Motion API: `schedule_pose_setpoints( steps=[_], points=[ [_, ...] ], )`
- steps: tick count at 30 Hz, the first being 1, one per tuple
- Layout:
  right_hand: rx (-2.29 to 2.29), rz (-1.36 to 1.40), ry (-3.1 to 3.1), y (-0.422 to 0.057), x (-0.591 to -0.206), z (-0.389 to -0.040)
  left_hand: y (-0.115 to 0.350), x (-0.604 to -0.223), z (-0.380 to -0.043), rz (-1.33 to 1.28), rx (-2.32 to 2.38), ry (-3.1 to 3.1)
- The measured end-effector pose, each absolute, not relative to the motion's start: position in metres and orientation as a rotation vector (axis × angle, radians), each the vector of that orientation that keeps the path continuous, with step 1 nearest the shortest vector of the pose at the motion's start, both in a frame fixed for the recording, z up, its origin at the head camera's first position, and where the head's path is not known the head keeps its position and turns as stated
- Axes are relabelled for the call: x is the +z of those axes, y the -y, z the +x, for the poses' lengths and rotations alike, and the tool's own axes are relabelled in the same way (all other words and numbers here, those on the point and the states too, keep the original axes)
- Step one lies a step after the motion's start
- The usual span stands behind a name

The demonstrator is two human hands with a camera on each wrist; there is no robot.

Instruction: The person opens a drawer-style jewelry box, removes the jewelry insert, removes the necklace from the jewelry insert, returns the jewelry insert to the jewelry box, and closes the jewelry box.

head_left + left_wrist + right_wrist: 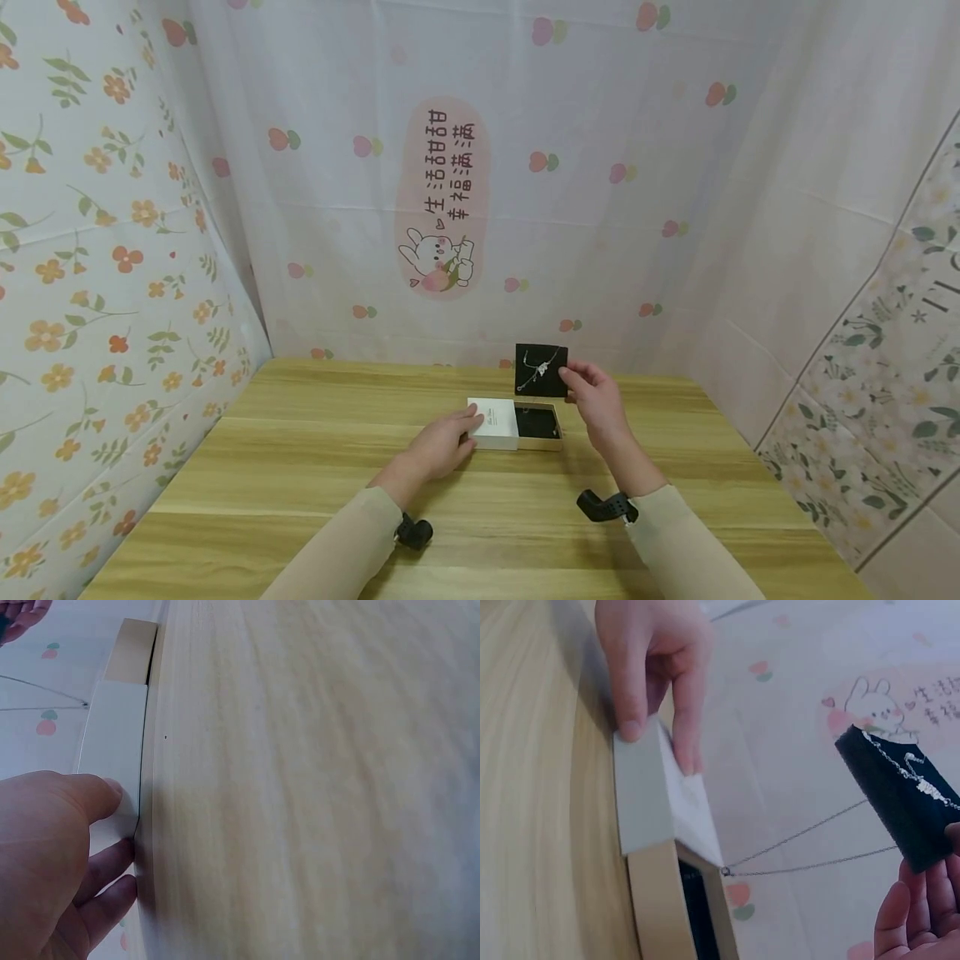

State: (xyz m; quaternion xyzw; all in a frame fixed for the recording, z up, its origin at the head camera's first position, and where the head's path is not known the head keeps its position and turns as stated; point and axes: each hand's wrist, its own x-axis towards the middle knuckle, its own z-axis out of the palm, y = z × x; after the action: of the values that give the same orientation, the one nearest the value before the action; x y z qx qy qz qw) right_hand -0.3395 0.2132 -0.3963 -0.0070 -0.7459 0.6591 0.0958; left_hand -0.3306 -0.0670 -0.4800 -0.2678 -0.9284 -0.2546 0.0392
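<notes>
A white box sleeve (492, 421) lies on the table, its light-brown drawer (656, 907) partly slid out to the right. Something black (536, 423) sits inside the drawer. My left hand (441, 443) grips the sleeve's left end, thumb on the near side and fingers over the top. Above the drawer, my right hand (598, 407) pinches the right edge of a black square foam pad (553, 387). Across the pad's face runs a silver necklace (542, 367) with a pendant. In the right wrist view, its thin chain (810, 825) hangs in a loop from the pad toward the drawer's edge.
The box stands on a wood-grain table (337, 467). Behind it hangs a pale curtain (330, 200) with fruit prints and a rabbit picture; patterned cloths hang at both sides. Each wrist wears a black camera strap (607, 506).
</notes>
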Motion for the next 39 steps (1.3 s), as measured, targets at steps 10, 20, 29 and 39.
schedule_pose_setpoints(
  steps=[10, 20, 29, 39],
  points=[
    [1.999, 0.068, 2.144, -0.199, -0.379, -0.330, 0.067, -0.480, -0.332, -0.836, -0.766, 2.837],
    [2.062, 0.146, 2.097, -0.187, -0.364, -0.319, 0.067, -0.479, -0.331, -0.834, -0.784, 2.829],
    [2.110, 0.179, 2.037, -0.175, -0.354, -0.309, 0.066, -0.478, -0.331, -0.830, -0.789, 2.828],
    [2.115, 0.212, 2.020, -0.166, -0.356, -0.303, 0.066, -0.477, -0.330, -0.843, -0.773, 2.824]
  ],
)
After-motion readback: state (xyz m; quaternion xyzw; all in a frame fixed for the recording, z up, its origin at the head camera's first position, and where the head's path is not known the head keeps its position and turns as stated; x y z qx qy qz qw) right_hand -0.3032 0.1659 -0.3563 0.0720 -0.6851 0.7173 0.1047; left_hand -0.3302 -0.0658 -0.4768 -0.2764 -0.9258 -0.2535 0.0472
